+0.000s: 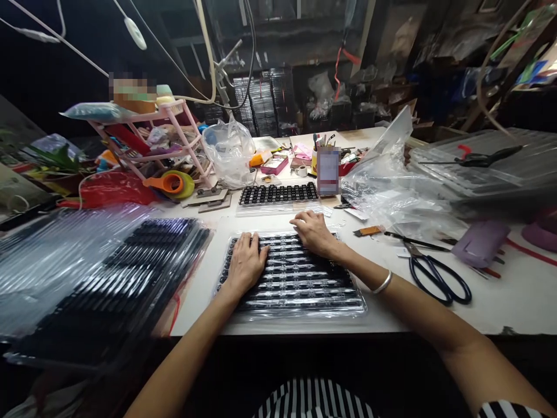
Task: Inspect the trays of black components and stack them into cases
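Note:
A clear plastic tray [300,310] with rows of black parts lies on the white table in front of me. On its left part rests my left hand [247,261], palm down, fingers extended and the thumb apart. My right hand [314,232] is at the tray's far edge, right of the middle, with its fingers bent and slightly spread; whether its fingertips touch a part is too small to tell. Behind the tray stands a smaller block of black parts [278,193] on clear plastic.
Stacked trays [113,278] fill the left side. To the right lie scissors [435,276], an orange cutter [369,231] and a purple pouch [481,244]. Farther back are a pink rack [189,139], plastic bags [387,186] and a phone [328,171].

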Motion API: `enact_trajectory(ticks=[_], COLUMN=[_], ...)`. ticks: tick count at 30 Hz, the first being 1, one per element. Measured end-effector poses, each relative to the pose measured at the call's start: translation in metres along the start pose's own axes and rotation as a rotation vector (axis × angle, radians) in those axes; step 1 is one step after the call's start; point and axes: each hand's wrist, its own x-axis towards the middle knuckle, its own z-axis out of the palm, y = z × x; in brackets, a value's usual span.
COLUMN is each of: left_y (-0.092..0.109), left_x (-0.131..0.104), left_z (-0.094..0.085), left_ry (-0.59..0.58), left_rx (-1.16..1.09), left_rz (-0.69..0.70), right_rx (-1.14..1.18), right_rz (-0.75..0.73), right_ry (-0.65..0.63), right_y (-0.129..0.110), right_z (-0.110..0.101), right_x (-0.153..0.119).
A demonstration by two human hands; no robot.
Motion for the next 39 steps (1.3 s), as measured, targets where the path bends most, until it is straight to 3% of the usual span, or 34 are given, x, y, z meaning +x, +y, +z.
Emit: enact_trajectory(ticks=[4, 8, 13, 17, 21, 24, 28, 34, 39], left_y=[-0.002, -0.002, -0.001, -0.003, -0.002, 0.001, -0.006, -0.052, -0.049], left_x=[0.000, -0.001, 0.000, 0.001, 0.000, 0.003, 0.004, -0.024, -0.046], left_z=[0.001, 0.001, 0.001, 0.000, 0.000, 0.002, 0.001, -0.014, -0.007], left_ry=[-0.034, -0.050, -0.074, -0.097, -0.120, -0.151, -0.227, -0.370, -0.124], left_rx=[-0.016, -0.016, -0.013, -0.009, -0.010, -0.015, -0.034, -0.086, -0.100], left_rz=[0.093, 0.099, 0.099, 0.092, 0.080, 0.075, 0.079, 0.063, -0.084], right_rx=[0.086, 0.157, 0.182, 0.144, 0.070, 0.029, -0.008, -0.060, -0.177], right_rz=[0.031, 0.010, -0.051, -0.045, -0.050, -0.120, -0.210, 0.022, 0.208], right_ry=[-0.290, -0.598, -0.740, -0.667, -0.374, -0.189, -0.218, -0.207, -0.082], right_y=[0.023, 0.037, 0.030, 0.026, 0.013, -0.005, -0.008, 0.028, 0.000], right_z=[-0.014, -0.024, -0.025, -0.027, -0.029, -0.013, 0.014, 0.012, 0.019], right_x=[0.043, 0.070, 0.080, 0.080, 0.054, 0.017, -0.021, -0.065, -0.090])
